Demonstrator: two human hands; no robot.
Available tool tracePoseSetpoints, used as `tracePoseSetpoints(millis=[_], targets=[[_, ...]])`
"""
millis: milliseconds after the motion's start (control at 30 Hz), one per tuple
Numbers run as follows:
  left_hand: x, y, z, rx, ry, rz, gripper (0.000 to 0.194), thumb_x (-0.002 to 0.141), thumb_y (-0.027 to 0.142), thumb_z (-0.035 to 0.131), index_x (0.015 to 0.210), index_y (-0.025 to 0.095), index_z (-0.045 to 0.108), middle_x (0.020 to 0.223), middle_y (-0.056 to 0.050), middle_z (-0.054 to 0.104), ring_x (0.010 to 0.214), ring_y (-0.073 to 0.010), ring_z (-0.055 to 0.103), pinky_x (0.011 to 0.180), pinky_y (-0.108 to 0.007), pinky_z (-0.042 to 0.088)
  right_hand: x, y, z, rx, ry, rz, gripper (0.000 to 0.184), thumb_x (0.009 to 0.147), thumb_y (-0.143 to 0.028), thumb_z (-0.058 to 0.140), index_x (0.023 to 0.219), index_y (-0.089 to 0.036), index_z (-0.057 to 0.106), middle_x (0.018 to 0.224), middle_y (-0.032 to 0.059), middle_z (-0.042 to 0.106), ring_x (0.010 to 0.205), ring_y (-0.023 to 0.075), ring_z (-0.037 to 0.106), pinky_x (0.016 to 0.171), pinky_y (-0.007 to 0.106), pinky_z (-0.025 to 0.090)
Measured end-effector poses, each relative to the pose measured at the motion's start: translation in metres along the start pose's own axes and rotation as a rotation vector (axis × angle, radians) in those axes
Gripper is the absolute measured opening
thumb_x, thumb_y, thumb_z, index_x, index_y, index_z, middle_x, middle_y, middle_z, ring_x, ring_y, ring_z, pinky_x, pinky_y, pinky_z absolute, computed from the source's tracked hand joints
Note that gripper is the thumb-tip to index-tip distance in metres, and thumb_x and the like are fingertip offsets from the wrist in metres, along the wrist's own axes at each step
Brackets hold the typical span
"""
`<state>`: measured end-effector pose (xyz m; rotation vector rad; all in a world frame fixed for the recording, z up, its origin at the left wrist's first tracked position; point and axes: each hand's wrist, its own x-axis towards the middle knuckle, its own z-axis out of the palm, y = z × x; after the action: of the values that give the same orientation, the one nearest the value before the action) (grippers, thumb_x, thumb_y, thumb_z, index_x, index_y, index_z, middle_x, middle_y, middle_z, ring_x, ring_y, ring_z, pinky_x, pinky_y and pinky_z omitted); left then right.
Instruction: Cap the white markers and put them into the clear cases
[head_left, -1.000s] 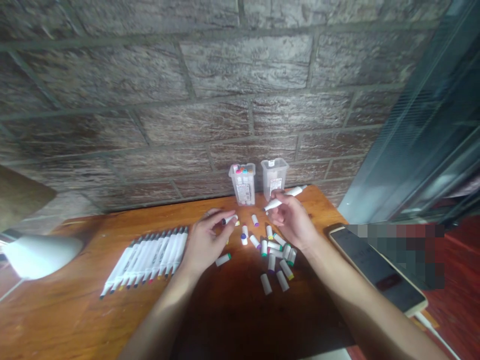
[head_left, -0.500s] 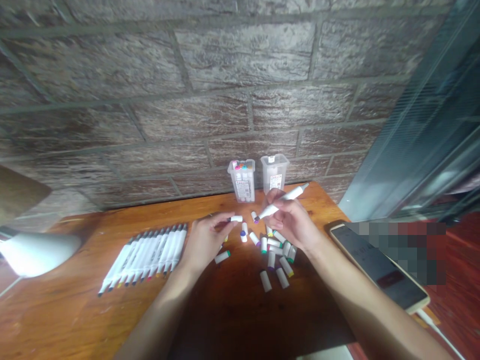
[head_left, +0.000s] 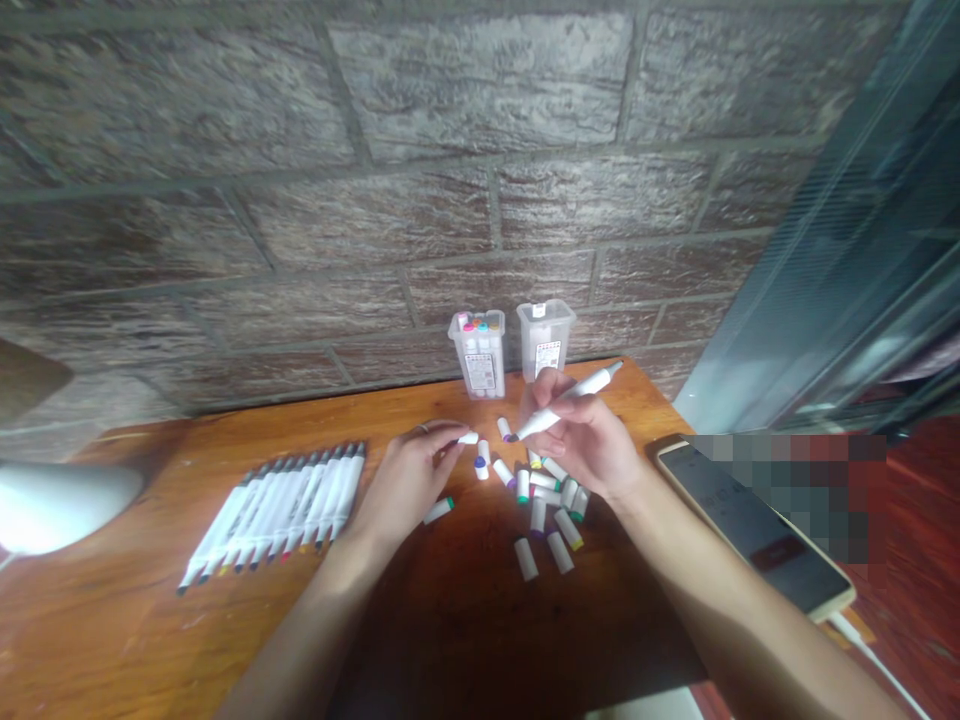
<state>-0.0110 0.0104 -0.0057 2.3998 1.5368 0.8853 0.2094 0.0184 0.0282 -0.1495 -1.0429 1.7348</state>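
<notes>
Fingers of the left hand (head_left: 411, 478) pinch a cap (head_left: 468, 438); the right's clamp a marker (head_left: 564, 403).

Uneven, dim light | glare on desk (head_left: 420, 410) | dark shadow below hands | soft blur, edges stretched

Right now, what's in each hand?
Left hand: closed on a small white cap.
Right hand: closed on a white marker.
</notes>
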Motion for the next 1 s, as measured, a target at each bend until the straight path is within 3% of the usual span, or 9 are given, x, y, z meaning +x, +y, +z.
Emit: tracePoseSetpoints(millis=[267,500,767,1000], targets=[[-0.0002,0.0022,-0.0018,0.015,-0.052,0.079,0.027,0.097,0.022,0.047,0.105,0.02,0.073,0.114,-0.005,0.071,0.102,-0.0185,0.067,0.093,-0.028,0.049,-0.0032,0.0021,-0.0063,-0.066,-0.069,0.012,0.002,0.08,-0.016,0.064,0.081,-0.019,0.063,0.059,-0.0074,0.039,0.048,0.005,0.025,0.046,0.02,0.018],[-0.0005,0.0037,0.0006,0.031,-0.06,0.032,0.025,0.095,0.021,0.05,0.111,0.022,0.07,0.111,-0.004,0.073,0.101,-0.0203,0.068,0.092,-0.031,0.05,-0.0052,0.0031,-0.0054,-0.192,-0.085,0.005,0.009,0.079,-0.021,0.07,0.083,-0.02,0.063,0.061,-0.007,0.043,0.049,0.006,0.026,0.046,0.02,0.019],[-0.0011,0.0063,-0.001,0.083,-0.087,0.006,0.018,0.094,0.021,0.052,0.098,0.021,0.07,0.104,-0.004,0.074,0.093,-0.0218,0.07,0.087,-0.032,0.051,-0.0071,0.0015,-0.0076,-0.446,-0.064,-0.086,0.011,0.075,-0.023,0.078,0.082,-0.021,0.07,0.075,-0.0027,0.061,0.065,0.0104,0.052,0.057,0.021,0.038],[-0.0021,0.008,-0.0001,0.104,-0.086,0.025,0.02,0.094,0.022,0.051,0.095,0.02,0.071,0.097,-0.006,0.075,0.091,-0.0219,0.07,0.087,-0.032,0.053,-0.0061,0.0002,-0.0053,-0.48,-0.087,-0.071,0.011,0.073,-0.02,0.08,0.081,-0.02,0.073,0.079,-0.002,0.065,0.065,0.0106,0.058,0.056,0.021,0.043]])
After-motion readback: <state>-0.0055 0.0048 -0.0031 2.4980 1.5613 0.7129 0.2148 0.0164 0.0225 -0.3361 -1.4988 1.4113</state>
